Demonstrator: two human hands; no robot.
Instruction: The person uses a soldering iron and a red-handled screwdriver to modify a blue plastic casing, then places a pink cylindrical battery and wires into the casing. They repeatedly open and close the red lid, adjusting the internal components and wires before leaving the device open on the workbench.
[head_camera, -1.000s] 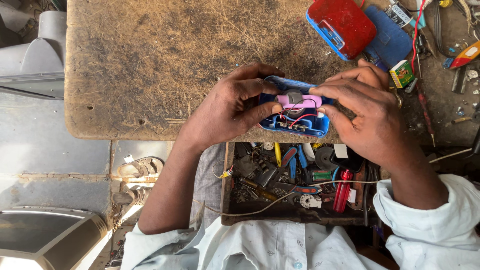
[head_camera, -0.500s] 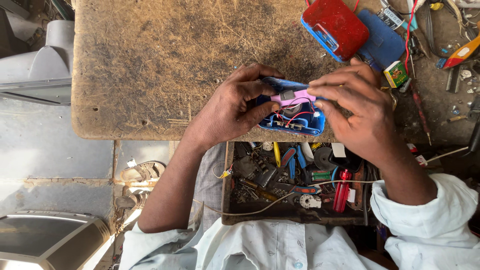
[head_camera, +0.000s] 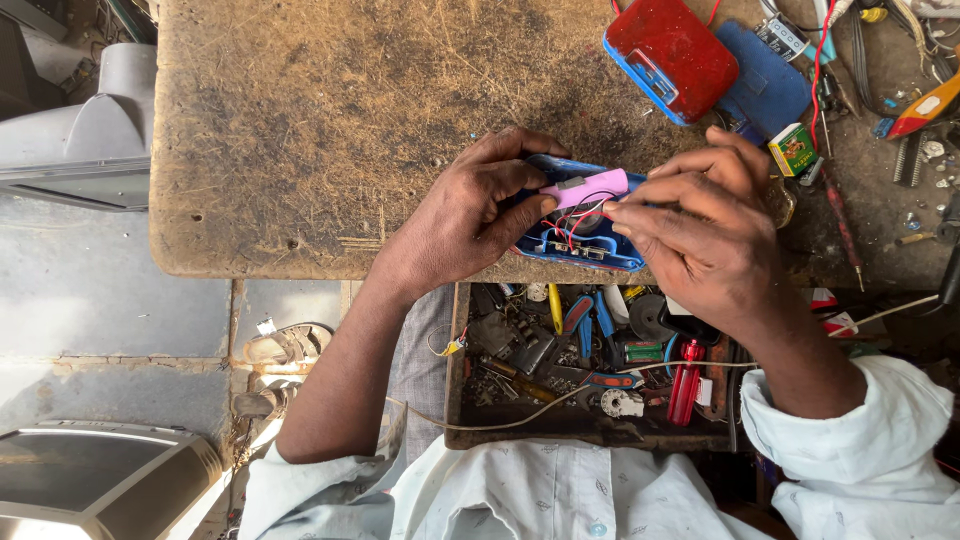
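Note:
Both hands hold a small open blue plastic case (head_camera: 585, 245) at the near edge of a worn wooden table (head_camera: 330, 130). My left hand (head_camera: 470, 215) grips its left end, thumb on a pink cylindrical battery cell (head_camera: 585, 188) that lies tilted over the case. My right hand (head_camera: 705, 230) holds the right end, fingertips at the cell's right tip. Red and black wires (head_camera: 572, 222) run inside the case.
An open drawer (head_camera: 590, 370) below the table edge holds several tools and parts. A red and blue case (head_camera: 672, 55), a dark blue cover (head_camera: 765, 85) and a small green box (head_camera: 793, 150) lie at the table's far right among wires. Grey casings stand on the floor at left.
The pink cell has risen out of the case and now lies tilted across its top. My left thumb has moved onto it. The view has shifted slightly.

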